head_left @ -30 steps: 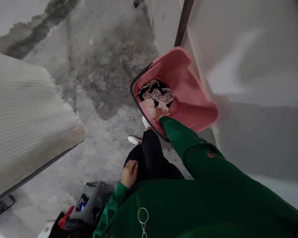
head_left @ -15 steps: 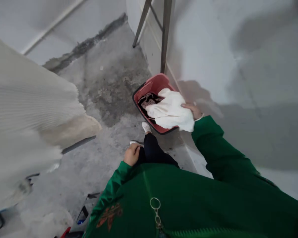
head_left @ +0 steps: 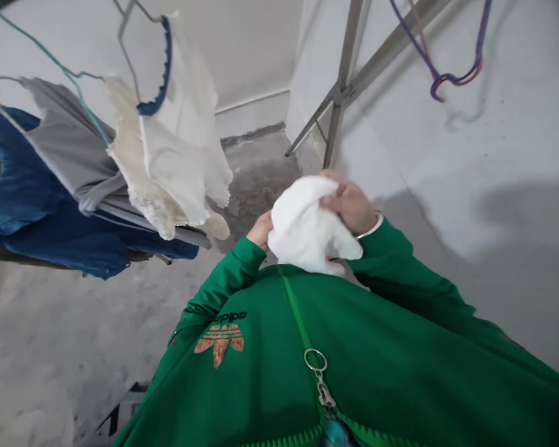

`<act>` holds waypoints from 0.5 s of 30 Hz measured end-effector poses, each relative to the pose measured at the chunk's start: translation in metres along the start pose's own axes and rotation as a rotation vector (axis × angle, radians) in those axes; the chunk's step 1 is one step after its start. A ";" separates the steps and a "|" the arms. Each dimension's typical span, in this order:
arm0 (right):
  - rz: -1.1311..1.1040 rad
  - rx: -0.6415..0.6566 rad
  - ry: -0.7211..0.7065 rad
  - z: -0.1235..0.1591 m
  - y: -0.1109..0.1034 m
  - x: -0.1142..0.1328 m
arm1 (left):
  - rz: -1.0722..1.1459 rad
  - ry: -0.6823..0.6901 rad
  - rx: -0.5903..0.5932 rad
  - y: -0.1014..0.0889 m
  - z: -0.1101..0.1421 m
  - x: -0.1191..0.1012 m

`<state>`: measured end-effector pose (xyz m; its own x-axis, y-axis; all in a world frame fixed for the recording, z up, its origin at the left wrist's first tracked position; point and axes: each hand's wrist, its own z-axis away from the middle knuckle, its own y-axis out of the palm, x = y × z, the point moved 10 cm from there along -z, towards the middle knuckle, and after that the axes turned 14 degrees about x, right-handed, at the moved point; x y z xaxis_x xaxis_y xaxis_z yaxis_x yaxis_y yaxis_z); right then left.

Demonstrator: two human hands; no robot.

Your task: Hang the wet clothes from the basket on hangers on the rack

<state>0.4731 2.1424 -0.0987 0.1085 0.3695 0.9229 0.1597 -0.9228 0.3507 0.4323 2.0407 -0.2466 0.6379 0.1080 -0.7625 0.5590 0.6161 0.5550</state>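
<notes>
A crumpled white cloth garment (head_left: pixel 302 226) is held up in front of my chest; its exact kind does not show. My left hand (head_left: pixel 259 231) grips its left edge, with most of the fingers behind the fabric. On the other side, my right hand (head_left: pixel 353 208) is closed on the upper right part of the cloth, slightly blurred. A loose corner of the fabric hangs below the right hand. The laundry basket is hidden behind the cloth and my arms.
Clothes hang at the left: a white top (head_left: pixel 181 155), a grey garment (head_left: pixel 69 133) and a blue garment (head_left: pixel 60 211). A metal stand (head_left: pixel 338 102) is ahead by the wall. Purple (head_left: pixel 466 77) and red hangers hang at upper right. Concrete floor (head_left: pixel 41 329) lies below.
The white garment has come up out of the pink basket to my chest. My left hand has moved up and taken hold of it too. My view has tilted upward, showing hung clothes and hangers.
</notes>
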 end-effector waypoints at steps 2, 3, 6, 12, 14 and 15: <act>0.021 -0.236 -0.044 -0.003 -0.023 0.022 | 0.022 0.095 -0.106 -0.034 0.014 -0.030; 0.026 -0.311 -0.035 -0.004 -0.032 0.028 | 0.036 0.138 -0.181 -0.054 0.023 -0.043; 0.050 -0.355 0.052 -0.015 -0.038 0.027 | -0.035 0.215 -0.470 -0.109 0.059 -0.068; 0.161 -0.215 -0.041 -0.058 0.010 0.020 | -0.810 0.525 -0.396 -0.048 0.099 -0.117; 0.190 -0.120 -0.083 -0.070 0.038 0.024 | -0.775 0.572 -0.107 -0.006 0.088 -0.120; 0.229 -0.061 -0.113 -0.074 0.054 0.028 | -0.659 0.547 -0.014 0.004 0.080 -0.121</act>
<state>0.4121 2.0949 -0.0420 0.2444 0.1571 0.9569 0.0597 -0.9874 0.1469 0.3998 1.9678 -0.1249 -0.1626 0.0839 -0.9831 0.7173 0.6942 -0.0594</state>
